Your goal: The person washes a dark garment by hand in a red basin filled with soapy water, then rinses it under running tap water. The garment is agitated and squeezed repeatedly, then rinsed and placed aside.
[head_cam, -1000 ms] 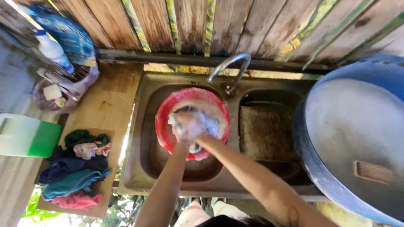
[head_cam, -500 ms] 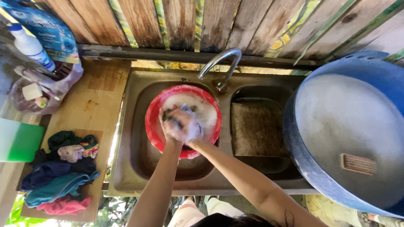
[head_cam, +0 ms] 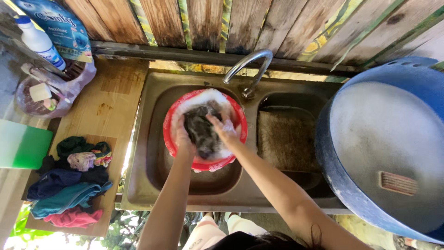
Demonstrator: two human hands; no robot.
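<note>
A dark wet cloth [head_cam: 202, 132] lies bunched in a red basin [head_cam: 238, 121], its long axis running roughly from the far rim toward the person, a little slanted. It looks sodden and crumpled, dark grey to black, ringed by white suds [head_cam: 206, 98] that fill the far part of the basin and cling along its sides. The left hand [head_cam: 181, 134] presses against the cloth's left side, fingers curled around it; the right hand [head_cam: 223, 126] grips it from the right, fingers bent over the top and coated in foam. Both hands have hold of the cloth, closed on it rather than spread flat.

The basin sits in the left bowl of a double steel sink [head_cam: 148, 176], under a curved metal tap [head_cam: 249, 65] that rises between the two bowls. The right bowl [head_cam: 286, 139] is stained brown. To the right, a large blue tub [head_cam: 351, 185] holds cloudy soapy water, with a small ribbed reddish piece [head_cam: 398, 183] lying in it.

Left of the sink, a wooden worktop [head_cam: 111, 102] carries a heap of folded clothes [head_cam: 69, 185] in green, navy, teal and pink. Farther left stand a green container [head_cam: 23, 146], a clear plastic bag [head_cam: 51, 92] of small items, a white bottle [head_cam: 40, 44] with a blue cap, and a blue packet [head_cam: 60, 23]. A fence of weathered wooden planks [head_cam: 208, 23] runs behind everything.
</note>
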